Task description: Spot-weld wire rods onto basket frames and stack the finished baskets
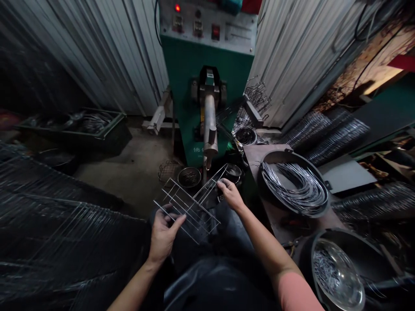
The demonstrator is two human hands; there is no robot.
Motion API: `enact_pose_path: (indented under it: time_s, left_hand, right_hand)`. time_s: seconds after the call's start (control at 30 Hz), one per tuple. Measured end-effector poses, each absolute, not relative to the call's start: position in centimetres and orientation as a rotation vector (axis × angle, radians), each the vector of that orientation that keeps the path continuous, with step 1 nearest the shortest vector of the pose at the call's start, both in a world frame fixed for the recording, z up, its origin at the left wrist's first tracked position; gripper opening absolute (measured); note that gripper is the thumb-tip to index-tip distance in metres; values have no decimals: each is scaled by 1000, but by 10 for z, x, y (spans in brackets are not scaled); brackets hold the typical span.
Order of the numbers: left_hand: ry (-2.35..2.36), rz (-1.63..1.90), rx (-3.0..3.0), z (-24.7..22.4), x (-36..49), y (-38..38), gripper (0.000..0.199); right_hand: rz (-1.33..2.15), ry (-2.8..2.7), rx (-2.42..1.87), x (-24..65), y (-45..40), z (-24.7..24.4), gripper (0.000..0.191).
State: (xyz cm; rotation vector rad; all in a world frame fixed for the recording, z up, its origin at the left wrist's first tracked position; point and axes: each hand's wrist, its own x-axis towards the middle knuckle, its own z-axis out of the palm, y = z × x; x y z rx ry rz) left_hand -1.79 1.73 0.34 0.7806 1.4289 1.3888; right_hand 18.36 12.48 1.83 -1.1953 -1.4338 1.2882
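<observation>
A wire rack (191, 207) of thin crossed metal rods is held over my lap, below the tip of a spot welder's electrode arm (210, 125). My left hand (164, 231) grips its near left side between thumb and fingers. With thumb and fingertips closed, my right hand (230, 192) pinches the rack's narrower upright part near the far right end. That far end reaches close to the electrode tip (208, 164); I cannot tell whether they touch.
The green welding machine (181, 65) stands ahead, a red lamp lit. On the right are a pan (262, 183) of bent wires and a metal bowl (352, 276) of short wire pieces. A green bin (97, 138) sits left, and stacked wire mesh (65, 242) fills the near left.
</observation>
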Motion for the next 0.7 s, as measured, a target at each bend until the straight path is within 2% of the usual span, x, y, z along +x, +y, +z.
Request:
enact_pose_path:
  time_s: [0.33,0.7]
  left_hand:
    - [1400,1329,745,16,-28,27,58]
    - [1380,1321,764,21,-35,37,67]
  right_hand:
    - [1479,-1112,-1097,165,131,17,32]
    - [1511,-1068,-1038,161,143,19,29]
